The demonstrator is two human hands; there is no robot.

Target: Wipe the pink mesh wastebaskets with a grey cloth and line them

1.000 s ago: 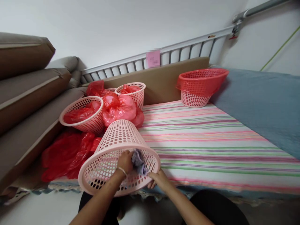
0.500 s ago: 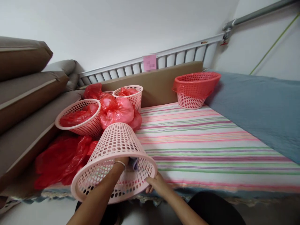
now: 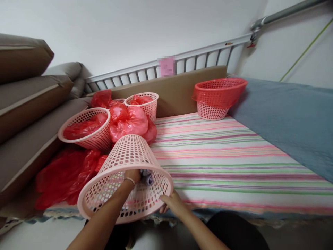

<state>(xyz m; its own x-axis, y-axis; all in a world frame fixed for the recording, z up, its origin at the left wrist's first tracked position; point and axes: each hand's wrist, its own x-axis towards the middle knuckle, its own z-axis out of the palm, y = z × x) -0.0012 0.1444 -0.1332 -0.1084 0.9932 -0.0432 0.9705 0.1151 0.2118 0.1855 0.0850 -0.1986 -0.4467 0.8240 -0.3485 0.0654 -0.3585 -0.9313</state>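
Observation:
A pink perforated plastic basket point(image 3: 130, 152) lies tipped on its side at the bed's near edge, its mouth towards me. My right hand point(image 3: 168, 202) grips its rim at the right, thumb on the inside. Deep inside the basket is my left hand point(image 3: 134, 174), with a bracelet at the wrist. A crumpled greyish-purple cloth point(image 3: 148, 177) is bunched at its fingers, which are partly hidden. Just behind the basket rests a puffed red plastic bag point(image 3: 130, 121).
Pink baskets with red bags inside, one at the left point(image 3: 104, 133) and one behind point(image 3: 151, 109), stand near loose red bags point(image 3: 70, 177). A red-lined basket point(image 3: 212, 110) stands on the striped sheet point(image 3: 221, 163). Grey cushions point(image 3: 26, 114) are stacked at left; a radiator point(image 3: 203, 62) lines the wall.
My left hand has shifted slightly left inside the basket, and more of the cloth shows. My right hand keeps its hold on the rim. The view has moved slightly.

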